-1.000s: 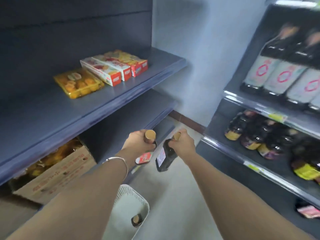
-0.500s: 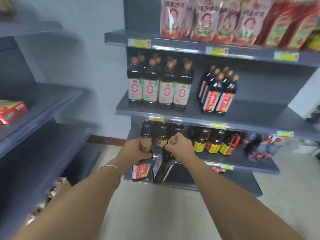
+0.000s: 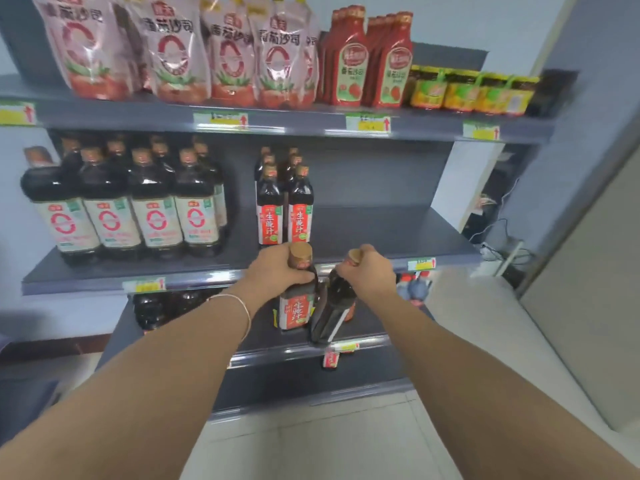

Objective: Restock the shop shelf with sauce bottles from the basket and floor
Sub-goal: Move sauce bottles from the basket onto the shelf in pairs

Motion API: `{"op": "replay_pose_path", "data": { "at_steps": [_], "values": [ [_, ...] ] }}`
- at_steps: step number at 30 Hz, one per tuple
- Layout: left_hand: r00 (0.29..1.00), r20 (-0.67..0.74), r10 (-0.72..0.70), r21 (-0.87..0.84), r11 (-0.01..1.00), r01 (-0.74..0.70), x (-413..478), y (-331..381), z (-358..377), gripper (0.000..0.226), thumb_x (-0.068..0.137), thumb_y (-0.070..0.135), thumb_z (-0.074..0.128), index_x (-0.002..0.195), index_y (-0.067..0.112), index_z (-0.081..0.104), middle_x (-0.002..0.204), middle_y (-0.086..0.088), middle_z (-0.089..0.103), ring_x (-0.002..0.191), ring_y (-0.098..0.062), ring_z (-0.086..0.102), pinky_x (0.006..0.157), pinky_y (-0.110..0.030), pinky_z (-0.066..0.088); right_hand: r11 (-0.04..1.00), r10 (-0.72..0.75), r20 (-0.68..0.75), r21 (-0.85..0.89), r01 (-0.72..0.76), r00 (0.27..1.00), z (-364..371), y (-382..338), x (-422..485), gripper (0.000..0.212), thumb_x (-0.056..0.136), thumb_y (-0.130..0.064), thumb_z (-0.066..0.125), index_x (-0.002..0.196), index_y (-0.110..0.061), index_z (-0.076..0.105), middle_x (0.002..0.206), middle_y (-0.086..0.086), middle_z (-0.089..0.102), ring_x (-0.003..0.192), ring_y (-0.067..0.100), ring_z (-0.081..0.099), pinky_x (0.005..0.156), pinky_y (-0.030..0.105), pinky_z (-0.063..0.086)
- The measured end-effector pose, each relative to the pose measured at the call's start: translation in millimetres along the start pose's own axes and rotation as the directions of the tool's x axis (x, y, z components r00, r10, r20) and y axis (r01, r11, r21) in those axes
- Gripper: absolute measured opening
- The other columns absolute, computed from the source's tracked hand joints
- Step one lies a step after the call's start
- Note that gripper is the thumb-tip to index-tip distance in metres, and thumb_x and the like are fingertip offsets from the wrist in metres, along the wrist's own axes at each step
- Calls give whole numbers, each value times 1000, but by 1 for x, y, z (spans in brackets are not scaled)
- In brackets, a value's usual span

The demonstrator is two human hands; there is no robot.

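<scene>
Left hand (image 3: 277, 271): fingers curled round the neck of one sauce bottle (image 3: 296, 308), held upright. Right hand (image 3: 370, 275): grips the neck of a second bottle (image 3: 332, 306), tilted. Both hang just before the middle shelf (image 3: 381, 230) edge. Expect full, rigid, smooth bottles; hold below the cap. The red label possibly reads 生…汁

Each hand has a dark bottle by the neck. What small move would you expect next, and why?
Probably raise both onto the middle shelf, just right of the shelved row. The left hand grips a red-label bottle that looks the same as that row, the right hand grips a second dark bottle, and the shelf beside the row is bare.
</scene>
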State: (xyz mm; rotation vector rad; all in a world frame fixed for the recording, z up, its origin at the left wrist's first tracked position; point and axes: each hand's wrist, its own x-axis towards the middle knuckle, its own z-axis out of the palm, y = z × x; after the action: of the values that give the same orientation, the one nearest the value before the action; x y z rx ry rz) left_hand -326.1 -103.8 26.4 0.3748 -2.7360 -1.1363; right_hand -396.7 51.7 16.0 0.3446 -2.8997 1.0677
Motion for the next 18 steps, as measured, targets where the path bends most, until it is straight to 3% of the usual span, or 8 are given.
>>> {"op": "replay_pose_path", "data": {
  "at_steps": [8,14,18],
  "values": [
    [991,-98,90,-55,994,-95,110,43,20,39,74,25,74,108,11,60,108,-9,66,101,-26,60,91,-37,47,991,58,-158,129,-38,986,-43,17,103,34,82,-30,63,109,-10,54,107,9,65,100,32,59,73,27,34],
    [991,-119,67,-35,997,-72,204,58,36,39,72,27,75,104,11,61,108,-13,66,101,-30,60,88,-36,47,995,72,-190,76,-59,979,-45,20,197,30,83,-29,59,105,-10,52,87,6,57,81,28,52,66,27,33],
    [994,-102,47,-27,998,-50,247,58,52,37,72,28,75,101,10,61,106,-14,66,100,-30,60,86,-35,47,996,73,-189,58,-63,979,-38,31,244,34,83,-32,60,109,-11,53,98,10,66,86,31,58,66,28,36]
  ]
}}
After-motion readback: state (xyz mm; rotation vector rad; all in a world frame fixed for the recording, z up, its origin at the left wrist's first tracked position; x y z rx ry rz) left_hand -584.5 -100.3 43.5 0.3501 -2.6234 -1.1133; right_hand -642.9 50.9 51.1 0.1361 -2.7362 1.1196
